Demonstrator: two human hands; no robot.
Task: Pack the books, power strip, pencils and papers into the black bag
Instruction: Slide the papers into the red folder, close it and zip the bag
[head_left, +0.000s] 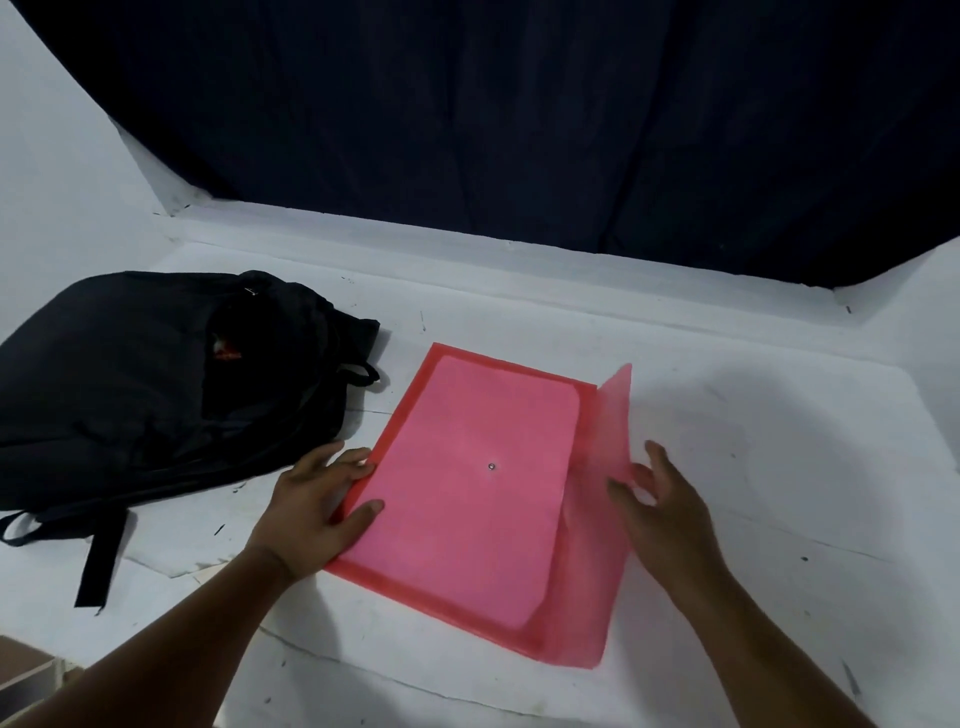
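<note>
Both hands hold the pink folder, papers veiled inside.

A translucent pink plastic document folder lies flat at the centre of the frame, turned at a slant, with its flap on the right side lifted open and a small metal snap button on its face. A lighter pink sheet of papers shows through it. At the left of the frame, a black fabric backpack lies on its side, its top unzipped, with something red showing inside and straps trailing toward the lower left.
</note>
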